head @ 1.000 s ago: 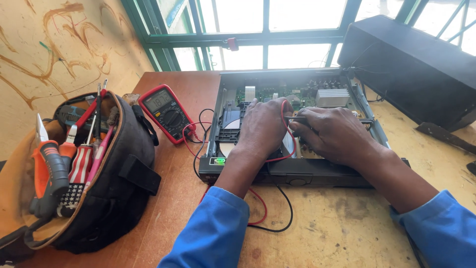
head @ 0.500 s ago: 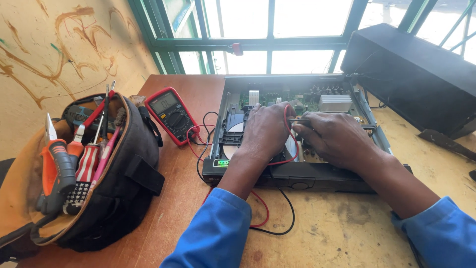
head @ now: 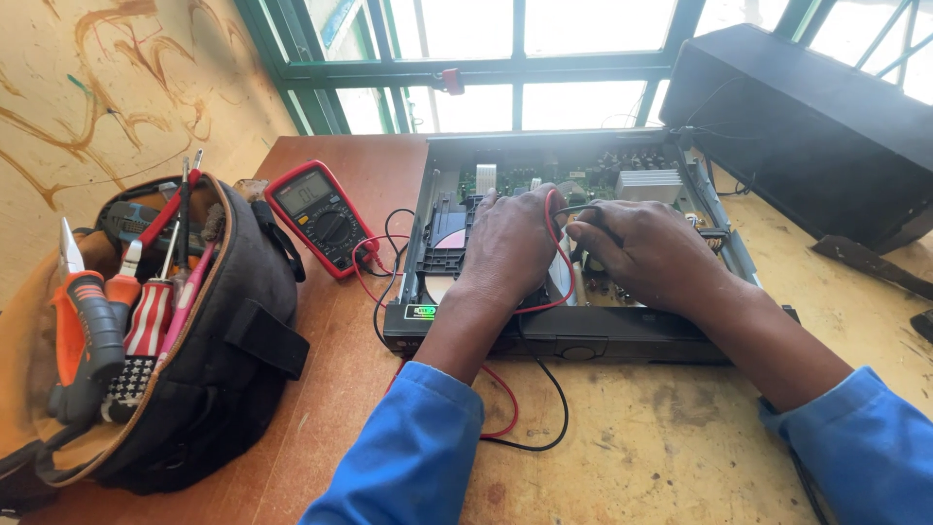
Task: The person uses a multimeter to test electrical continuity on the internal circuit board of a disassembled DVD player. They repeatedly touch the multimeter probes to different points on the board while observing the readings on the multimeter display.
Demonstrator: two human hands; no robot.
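Since the earlier frames the hands have barely shifted; the view has edged closer. The player [head: 573, 331], an opened black box with green boards showing, lies on the table [head: 680, 437] with its long axis left to right, front toward the person. The left hand [head: 510, 243] curls over a red lead [head: 556, 243]; the right hand [head: 646, 248] pinches a black probe [head: 595, 216]. A red meter [head: 321, 216] lies left.

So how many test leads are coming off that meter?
2: the red lead runs under the left hand, the black lead loops on the table toward the right hand. Tips hidden.
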